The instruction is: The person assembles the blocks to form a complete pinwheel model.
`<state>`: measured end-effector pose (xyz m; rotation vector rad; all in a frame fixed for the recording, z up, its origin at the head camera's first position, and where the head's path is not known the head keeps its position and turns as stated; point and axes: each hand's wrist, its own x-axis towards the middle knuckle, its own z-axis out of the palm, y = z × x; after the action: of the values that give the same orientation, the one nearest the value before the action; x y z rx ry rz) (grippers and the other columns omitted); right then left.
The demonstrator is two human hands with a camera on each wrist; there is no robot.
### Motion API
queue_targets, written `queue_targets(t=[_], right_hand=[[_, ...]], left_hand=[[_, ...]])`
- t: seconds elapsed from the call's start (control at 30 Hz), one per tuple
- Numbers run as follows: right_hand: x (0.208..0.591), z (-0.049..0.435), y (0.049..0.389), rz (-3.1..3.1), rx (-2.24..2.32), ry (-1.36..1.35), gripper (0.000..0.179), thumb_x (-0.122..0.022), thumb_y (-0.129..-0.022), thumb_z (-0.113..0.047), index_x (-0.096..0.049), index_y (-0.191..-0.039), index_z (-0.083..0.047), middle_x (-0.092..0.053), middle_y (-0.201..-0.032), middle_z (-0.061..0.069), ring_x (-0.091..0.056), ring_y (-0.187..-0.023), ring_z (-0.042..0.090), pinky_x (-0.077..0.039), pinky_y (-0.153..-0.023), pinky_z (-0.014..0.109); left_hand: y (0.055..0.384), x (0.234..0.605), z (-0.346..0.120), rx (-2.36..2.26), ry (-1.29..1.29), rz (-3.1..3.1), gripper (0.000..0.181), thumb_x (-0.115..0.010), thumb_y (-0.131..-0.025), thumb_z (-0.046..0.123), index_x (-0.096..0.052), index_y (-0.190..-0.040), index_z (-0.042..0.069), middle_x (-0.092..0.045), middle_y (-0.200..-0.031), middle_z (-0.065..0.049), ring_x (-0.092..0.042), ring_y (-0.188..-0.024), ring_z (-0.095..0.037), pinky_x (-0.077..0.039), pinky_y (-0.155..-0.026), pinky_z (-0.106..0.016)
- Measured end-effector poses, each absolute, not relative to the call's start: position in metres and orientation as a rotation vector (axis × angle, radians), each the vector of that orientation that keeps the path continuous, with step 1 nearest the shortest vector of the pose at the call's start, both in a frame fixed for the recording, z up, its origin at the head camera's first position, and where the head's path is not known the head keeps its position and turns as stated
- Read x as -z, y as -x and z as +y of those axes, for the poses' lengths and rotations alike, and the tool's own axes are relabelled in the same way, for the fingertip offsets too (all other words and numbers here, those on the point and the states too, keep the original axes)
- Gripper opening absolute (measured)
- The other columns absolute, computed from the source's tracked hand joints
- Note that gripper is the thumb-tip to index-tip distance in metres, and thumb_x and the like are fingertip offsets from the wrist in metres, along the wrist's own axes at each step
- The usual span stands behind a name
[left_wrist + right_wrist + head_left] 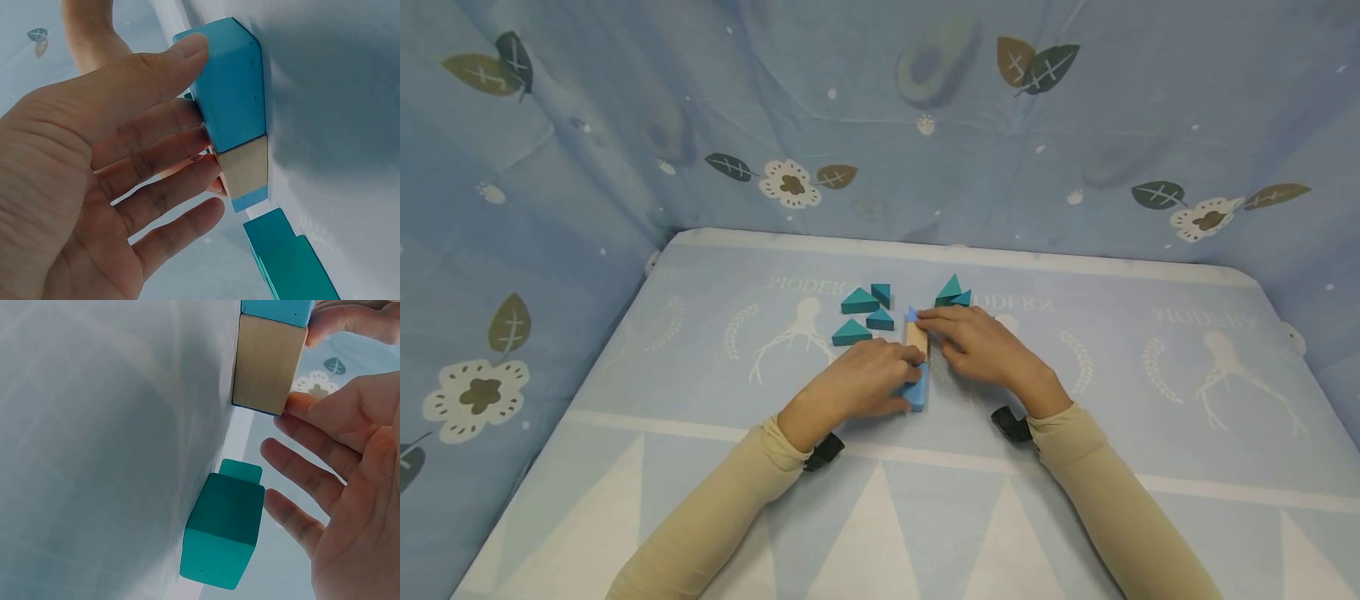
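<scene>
A blue rectangular block (916, 393), a plain wooden block (916, 335) and a small light-blue triangular piece (912, 314) stand end to end in a line on the mat. My left hand (865, 379) holds the blue block, its thumb at the near corner and its forefinger across the top by the joint. My right hand (985, 346) touches the far end of the line with its fingertips, the other fingers loosely extended. In the left wrist view, the wooden block (245, 167) meets the blue block (234, 87) without a visible gap.
Several teal triangular blocks (852, 332) lie left of the line. Two more teal triangles (951, 290) sit close together beyond my right hand. Patterned blue cloth (880, 125) hangs behind the mat's far edge (820, 242).
</scene>
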<state>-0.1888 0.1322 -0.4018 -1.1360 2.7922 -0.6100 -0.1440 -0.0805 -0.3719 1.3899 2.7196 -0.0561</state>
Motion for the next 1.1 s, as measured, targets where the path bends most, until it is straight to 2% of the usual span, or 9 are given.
queue_targets(t=[0.23, 0.3, 0.4, 0.67, 1.1], right_hand=[[0.400, 0.130, 0.188, 2.786, 0.605, 1.144, 0.044, -0.048, -0.097, -0.006, -0.055, -0.140, -0.008, -0.051, -0.146, 0.007, -0.047, -0.136, 0.028, -0.037, -0.108, 0.057], [0.399, 0.130, 0.189, 2.791, 0.616, 1.162, 0.043, -0.048, -0.097, -0.005, -0.055, -0.140, -0.007, -0.051, -0.146, 0.009, -0.051, -0.130, 0.029, -0.041, -0.104, 0.053], [0.397, 0.134, 0.191, 2.846, 0.615, 1.131, 0.044, -0.047, -0.097, -0.005, -0.053, -0.141, -0.007, -0.049, -0.147, 0.010, -0.052, -0.128, 0.030, -0.041, -0.104, 0.052], [0.401, 0.160, 0.202, 2.967, 0.556, 0.913, 0.046, -0.046, -0.099, -0.006, -0.045, -0.145, -0.001, -0.039, -0.154, 0.016, -0.041, -0.137, 0.038, -0.035, -0.107, 0.059], [0.409, 0.154, 0.200, 2.976, 0.470, 0.809, 0.047, -0.042, -0.100, -0.007, -0.043, -0.147, -0.003, -0.038, -0.156, 0.012, -0.031, -0.145, 0.036, -0.027, -0.114, 0.058]], left_hand=[[0.142, 0.372, -0.083, 0.041, -1.369, 2.721, 0.034, -0.079, -0.082, 0.036, -0.076, -0.110, 0.016, -0.064, -0.129, 0.001, -0.066, -0.105, -0.019, -0.054, -0.090, -0.037], [0.142, 0.372, -0.084, 0.041, -1.362, 2.721, 0.034, -0.079, -0.082, 0.036, -0.076, -0.110, 0.016, -0.064, -0.130, 0.001, -0.066, -0.106, -0.018, -0.054, -0.090, -0.037], [0.141, 0.373, -0.084, 0.034, -1.355, 2.721, 0.034, -0.079, -0.082, 0.035, -0.076, -0.110, 0.016, -0.064, -0.130, 0.000, -0.066, -0.106, -0.018, -0.054, -0.090, -0.037], [0.140, 0.372, -0.084, 0.003, -1.314, 2.708, 0.036, -0.079, -0.082, 0.034, -0.076, -0.112, 0.015, -0.063, -0.131, 0.000, -0.065, -0.110, -0.018, -0.053, -0.092, -0.036], [0.139, 0.372, -0.085, 0.009, -1.330, 2.697, 0.036, -0.079, -0.082, 0.034, -0.075, -0.112, 0.015, -0.063, -0.131, 0.000, -0.065, -0.110, -0.017, -0.052, -0.094, -0.035]])
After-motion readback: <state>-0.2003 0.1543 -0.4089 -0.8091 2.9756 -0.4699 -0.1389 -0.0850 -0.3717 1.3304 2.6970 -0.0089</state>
